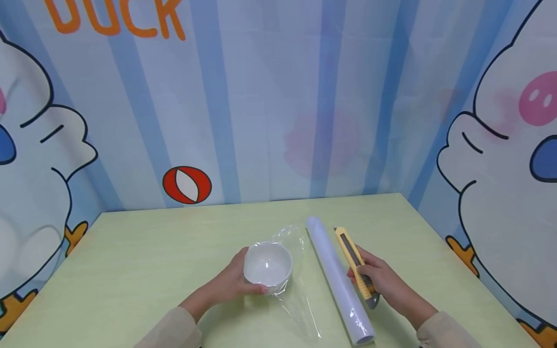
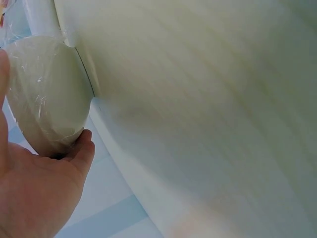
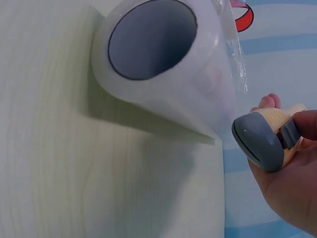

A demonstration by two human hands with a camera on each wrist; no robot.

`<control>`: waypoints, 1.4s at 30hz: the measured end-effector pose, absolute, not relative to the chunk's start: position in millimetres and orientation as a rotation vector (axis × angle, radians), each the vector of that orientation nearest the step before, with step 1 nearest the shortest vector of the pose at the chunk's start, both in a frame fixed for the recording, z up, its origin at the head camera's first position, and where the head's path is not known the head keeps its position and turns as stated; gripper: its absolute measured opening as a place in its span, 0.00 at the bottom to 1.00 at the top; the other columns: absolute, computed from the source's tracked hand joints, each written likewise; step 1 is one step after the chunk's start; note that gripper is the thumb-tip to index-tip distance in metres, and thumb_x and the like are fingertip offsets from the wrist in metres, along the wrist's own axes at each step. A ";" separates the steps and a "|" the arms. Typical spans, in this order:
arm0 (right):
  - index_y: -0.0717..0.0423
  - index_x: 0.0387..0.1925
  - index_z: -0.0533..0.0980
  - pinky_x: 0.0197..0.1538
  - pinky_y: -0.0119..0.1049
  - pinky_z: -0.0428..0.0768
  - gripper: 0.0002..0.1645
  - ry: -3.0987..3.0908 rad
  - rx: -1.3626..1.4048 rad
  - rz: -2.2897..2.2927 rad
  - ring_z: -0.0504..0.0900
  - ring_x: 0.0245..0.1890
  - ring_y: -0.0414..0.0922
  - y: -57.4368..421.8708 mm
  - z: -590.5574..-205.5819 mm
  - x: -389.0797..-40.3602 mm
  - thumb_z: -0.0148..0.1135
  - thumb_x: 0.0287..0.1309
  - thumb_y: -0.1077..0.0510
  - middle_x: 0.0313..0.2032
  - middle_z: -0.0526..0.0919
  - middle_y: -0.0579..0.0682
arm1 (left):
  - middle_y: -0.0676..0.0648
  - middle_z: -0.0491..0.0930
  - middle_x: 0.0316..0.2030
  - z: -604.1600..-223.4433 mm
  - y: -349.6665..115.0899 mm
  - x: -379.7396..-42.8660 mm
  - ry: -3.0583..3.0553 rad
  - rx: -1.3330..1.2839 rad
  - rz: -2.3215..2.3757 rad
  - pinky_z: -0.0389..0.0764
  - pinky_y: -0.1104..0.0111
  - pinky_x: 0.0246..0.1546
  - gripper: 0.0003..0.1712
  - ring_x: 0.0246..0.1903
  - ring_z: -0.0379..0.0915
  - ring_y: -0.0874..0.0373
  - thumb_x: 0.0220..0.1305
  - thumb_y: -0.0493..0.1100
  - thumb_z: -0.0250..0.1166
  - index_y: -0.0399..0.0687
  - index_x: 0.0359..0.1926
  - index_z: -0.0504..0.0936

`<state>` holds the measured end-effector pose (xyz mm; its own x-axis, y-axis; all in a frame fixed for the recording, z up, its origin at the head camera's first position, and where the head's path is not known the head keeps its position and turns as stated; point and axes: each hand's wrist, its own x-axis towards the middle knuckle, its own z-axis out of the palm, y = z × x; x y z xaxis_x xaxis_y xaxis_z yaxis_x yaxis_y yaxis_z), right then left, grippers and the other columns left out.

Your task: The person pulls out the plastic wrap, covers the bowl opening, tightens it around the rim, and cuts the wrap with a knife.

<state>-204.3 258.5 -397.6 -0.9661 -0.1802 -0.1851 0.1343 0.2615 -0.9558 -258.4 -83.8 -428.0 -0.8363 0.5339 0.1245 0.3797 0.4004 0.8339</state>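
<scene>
My left hand (image 1: pixel 235 280) grips a white bowl (image 1: pixel 267 265) from its left side, thumb at the near rim. Clear plastic wrap (image 2: pixel 39 94) stretches over the bowl's mouth, and a loose sheet of it trails to the right of the bowl. In my right hand (image 1: pixel 385 280) is a yellow utility knife (image 1: pixel 351 256), held by its body with the tip pointing away from me. The knife's grey end (image 3: pixel 258 141) faces the right wrist camera. Between the hands lies a long roll of plastic wrap (image 1: pixel 337 280), its hollow core (image 3: pixel 152 39) showing in the right wrist view.
A pale green table (image 1: pixel 174 261) lies under everything. Behind it hangs a blue striped backdrop (image 1: pixel 270 96) with cartoon ducks and a red-and-white ball (image 1: pixel 168 184) printed on it.
</scene>
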 end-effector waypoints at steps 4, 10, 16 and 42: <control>0.56 0.71 0.42 0.39 0.38 0.75 0.35 2.274 -0.049 -1.761 0.77 0.36 0.44 261.8 -398.6 -204.0 0.37 0.64 0.64 0.36 0.76 0.53 | 0.41 0.65 0.56 -426.3 -84.1 -257.5 2.486 0.799 1.413 0.69 0.55 0.54 0.52 0.54 0.65 0.49 0.42 0.48 0.75 0.39 0.63 0.55; 0.59 0.71 0.41 0.40 0.38 0.75 0.37 2.234 -0.071 -1.778 0.77 0.38 0.44 267.1 -397.7 -202.7 0.38 0.61 0.66 0.39 0.76 0.53 | 0.42 0.64 0.57 -425.9 -85.3 -256.2 2.487 0.783 1.409 0.69 0.56 0.54 0.53 0.55 0.64 0.50 0.42 0.48 0.75 0.40 0.64 0.55; 0.61 0.70 0.41 0.42 0.39 0.74 0.39 2.227 -0.057 -1.765 0.77 0.41 0.45 269.1 -397.0 -200.8 0.41 0.60 0.67 0.45 0.76 0.59 | 0.41 0.64 0.57 -425.1 -86.6 -255.8 2.482 0.800 1.411 0.69 0.55 0.54 0.52 0.55 0.64 0.49 0.43 0.48 0.75 0.39 0.64 0.54; 0.71 0.64 0.53 0.36 0.34 0.74 0.31 2.611 0.356 -1.505 0.74 0.38 0.47 299.6 -418.1 -224.2 0.47 0.62 0.63 0.46 0.69 0.66 | 0.40 0.64 0.56 -426.4 -84.4 -258.3 2.503 0.797 1.366 0.68 0.55 0.54 0.54 0.54 0.64 0.49 0.42 0.49 0.75 0.37 0.64 0.54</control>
<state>-224.2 299.6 -418.1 -0.9668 0.1484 -0.2080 0.2544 0.4822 -0.8383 -258.3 -84.4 -426.4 -0.8397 0.5348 0.0943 0.3686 0.4340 0.8221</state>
